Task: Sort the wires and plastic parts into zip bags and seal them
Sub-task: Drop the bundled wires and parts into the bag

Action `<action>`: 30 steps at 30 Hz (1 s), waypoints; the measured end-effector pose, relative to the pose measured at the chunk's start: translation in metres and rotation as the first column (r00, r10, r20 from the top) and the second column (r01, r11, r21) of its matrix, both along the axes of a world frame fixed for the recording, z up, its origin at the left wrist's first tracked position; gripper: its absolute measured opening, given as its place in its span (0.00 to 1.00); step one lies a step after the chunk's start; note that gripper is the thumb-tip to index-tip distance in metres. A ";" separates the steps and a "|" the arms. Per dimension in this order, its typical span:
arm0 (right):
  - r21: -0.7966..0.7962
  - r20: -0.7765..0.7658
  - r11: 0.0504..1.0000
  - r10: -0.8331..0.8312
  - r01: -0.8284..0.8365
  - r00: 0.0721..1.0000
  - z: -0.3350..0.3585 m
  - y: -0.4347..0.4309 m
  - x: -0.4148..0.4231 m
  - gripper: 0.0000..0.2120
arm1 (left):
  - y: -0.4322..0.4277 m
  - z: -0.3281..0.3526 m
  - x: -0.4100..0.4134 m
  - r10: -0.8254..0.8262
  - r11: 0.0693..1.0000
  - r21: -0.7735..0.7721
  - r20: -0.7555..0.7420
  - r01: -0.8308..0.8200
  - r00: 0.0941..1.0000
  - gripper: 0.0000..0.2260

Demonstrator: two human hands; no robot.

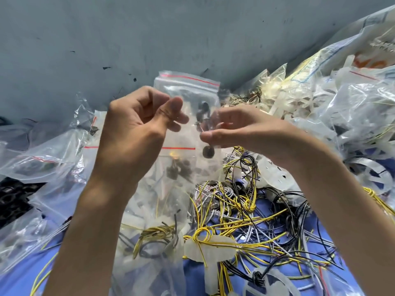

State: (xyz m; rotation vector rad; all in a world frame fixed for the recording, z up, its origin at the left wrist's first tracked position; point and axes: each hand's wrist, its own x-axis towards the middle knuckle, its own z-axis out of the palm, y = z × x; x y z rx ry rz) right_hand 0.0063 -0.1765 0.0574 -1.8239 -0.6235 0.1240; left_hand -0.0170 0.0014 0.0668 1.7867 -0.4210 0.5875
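Tangled wires (235, 221) lie below a raised zip bag (188, 86); left hand (136, 129) pinches its left edge, right hand (235, 129) its right edge, grey surface (128, 39) above.

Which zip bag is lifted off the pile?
The small red-striped zip bag holding dark parts, pinched by the left hand and right hand; the other bags lie below.

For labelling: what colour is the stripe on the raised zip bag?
Red stripe on zip bag; head view.
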 end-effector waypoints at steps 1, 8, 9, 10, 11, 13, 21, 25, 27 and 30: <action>0.042 -0.018 0.999 0.017 -0.016 1.000 0.000 0.001 0.000 0.20 | 0.000 0.001 -0.001 -0.003 1.000 -0.010 0.000 0.003 1.000 0.07; 0.384 -0.014 0.923 0.016 -0.010 1.000 0.009 0.000 0.000 0.10 | -0.018 0.003 -0.008 -0.152 0.976 -0.168 -0.091 0.135 0.984 0.08; 0.422 -0.026 0.906 0.001 0.010 1.000 0.009 -0.001 0.000 0.10 | -0.022 0.001 -0.008 -0.142 0.985 -0.117 -0.119 0.128 0.983 0.11; 0.447 -0.032 0.894 -0.014 0.027 0.999 0.010 -0.002 0.001 0.10 | -0.025 -0.002 -0.009 -0.136 0.990 -0.064 -0.151 0.128 0.979 0.13; 0.456 -0.040 0.889 -0.030 0.045 0.999 0.010 -0.002 0.001 0.10 | -0.028 -0.004 -0.010 -0.145 0.989 -0.028 -0.182 0.142 0.972 0.15; 0.442 -0.062 0.893 -0.056 0.077 0.997 0.008 -0.002 0.003 0.07 | -0.030 -0.007 -0.012 -0.181 0.983 -0.019 -0.214 0.181 0.960 0.16; 0.238 0.066 0.961 -0.161 0.141 0.985 0.021 -0.013 -0.009 0.16 | -0.026 -0.005 -0.011 -0.123 0.992 -0.025 -0.145 0.121 0.982 0.32; 0.327 0.099 0.926 -0.233 0.189 0.968 0.024 -0.015 -0.008 0.22 | -0.026 -0.004 -0.012 -0.113 0.993 0.031 -0.037 0.114 0.993 0.37; 0.373 0.118 0.907 -0.255 0.195 0.960 0.024 -0.015 -0.008 0.25 | -0.025 -0.002 -0.013 -0.148 0.985 0.081 -0.031 0.150 0.989 0.34; 0.368 0.170 0.918 -0.222 0.147 0.960 0.024 -0.016 -0.008 0.28 | -0.026 -0.002 -0.014 -0.196 0.971 0.121 -0.094 0.207 0.976 0.26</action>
